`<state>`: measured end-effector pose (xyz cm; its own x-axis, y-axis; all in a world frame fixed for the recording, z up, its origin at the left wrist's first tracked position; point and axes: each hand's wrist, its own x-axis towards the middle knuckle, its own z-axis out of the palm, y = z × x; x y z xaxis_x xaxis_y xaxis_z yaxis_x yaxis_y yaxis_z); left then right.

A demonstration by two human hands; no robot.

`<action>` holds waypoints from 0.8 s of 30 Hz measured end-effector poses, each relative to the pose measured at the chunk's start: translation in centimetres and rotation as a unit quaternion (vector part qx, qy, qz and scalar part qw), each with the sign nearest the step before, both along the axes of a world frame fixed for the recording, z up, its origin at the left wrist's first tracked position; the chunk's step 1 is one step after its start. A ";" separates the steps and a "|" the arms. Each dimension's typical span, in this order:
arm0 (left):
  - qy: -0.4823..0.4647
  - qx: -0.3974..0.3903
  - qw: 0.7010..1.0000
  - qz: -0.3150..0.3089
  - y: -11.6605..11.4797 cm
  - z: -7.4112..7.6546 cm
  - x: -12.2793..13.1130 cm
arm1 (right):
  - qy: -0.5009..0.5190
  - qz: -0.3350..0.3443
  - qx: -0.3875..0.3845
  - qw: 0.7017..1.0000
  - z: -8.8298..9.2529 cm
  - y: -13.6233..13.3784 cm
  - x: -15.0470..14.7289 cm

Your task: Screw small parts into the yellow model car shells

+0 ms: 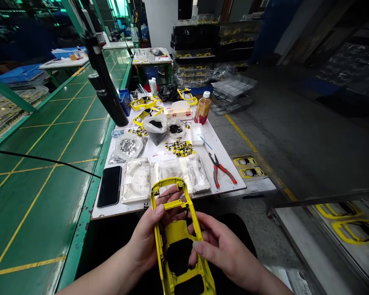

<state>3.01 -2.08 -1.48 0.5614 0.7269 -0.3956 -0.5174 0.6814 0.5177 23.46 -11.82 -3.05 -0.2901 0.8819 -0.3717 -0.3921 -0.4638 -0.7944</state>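
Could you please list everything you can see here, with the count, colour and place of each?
car body shell: one, yellow, held in both hands in front of the table.
table: one, white top.
phone: one, black, table's near left corner.
pliers: one pair, red and black handles, right side of table.
bottle: one, amber with white cap, far right of table.
plastic bags: several, clear, holding dark or silvery parts, mid table.
small parts: a heap, yellow and black, table centre.
spare shells: several, yellow, far end of table.
left hand: grip on the shell's left edge.
right hand: grip on the shell's right side.
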 end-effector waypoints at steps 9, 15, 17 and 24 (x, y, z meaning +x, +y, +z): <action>-0.005 0.033 0.999 -0.004 0.1 -0.1 0.1 | 0.002 0.002 0.001 1.000 0.0 -0.1 -0.1; -0.021 0.067 0.998 -0.008 0.3 -0.1 0.3 | -0.011 0.017 -0.001 1.000 0.4 0.1 0.0; -0.034 0.068 0.997 -0.014 0.3 -0.1 0.3 | -0.012 0.021 -0.001 1.000 0.5 0.2 0.0; -0.088 0.085 0.992 -0.043 0.7 -0.1 0.1 | -0.006 0.017 0.007 1.000 0.5 0.3 0.0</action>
